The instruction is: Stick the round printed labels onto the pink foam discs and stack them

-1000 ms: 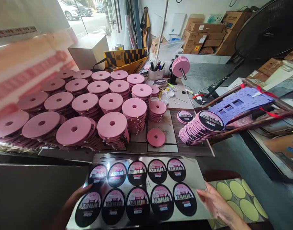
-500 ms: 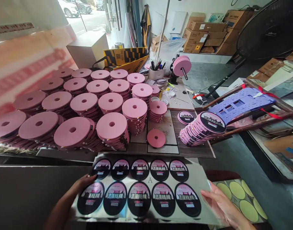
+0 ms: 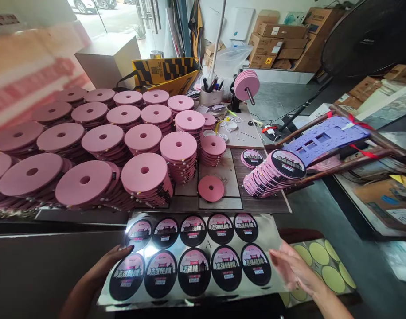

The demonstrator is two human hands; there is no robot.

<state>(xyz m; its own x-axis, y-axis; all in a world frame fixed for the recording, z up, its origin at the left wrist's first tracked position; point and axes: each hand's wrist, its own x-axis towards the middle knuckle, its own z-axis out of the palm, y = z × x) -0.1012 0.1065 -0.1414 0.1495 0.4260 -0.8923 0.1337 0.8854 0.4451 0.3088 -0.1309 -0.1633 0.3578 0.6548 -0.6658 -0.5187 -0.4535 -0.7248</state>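
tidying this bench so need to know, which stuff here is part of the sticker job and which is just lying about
In use: sticker sheet in left hand, right hand at its edge; pink disc stacks; labelled discs.
Likely lying about: fan; cardboard boxes; pen pot; purple panel.

right hand (image 3: pixel 291 268) blurred, fan (image 3: pixel 365 40) cropped

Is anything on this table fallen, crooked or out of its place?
Yes. At the table's right edge, the stack of labelled discs has slumped sideways and fanned out, far more than the pink stacks. One bare pink disc lies alone near it. The sticker sheet in the left hand looks undamaged.
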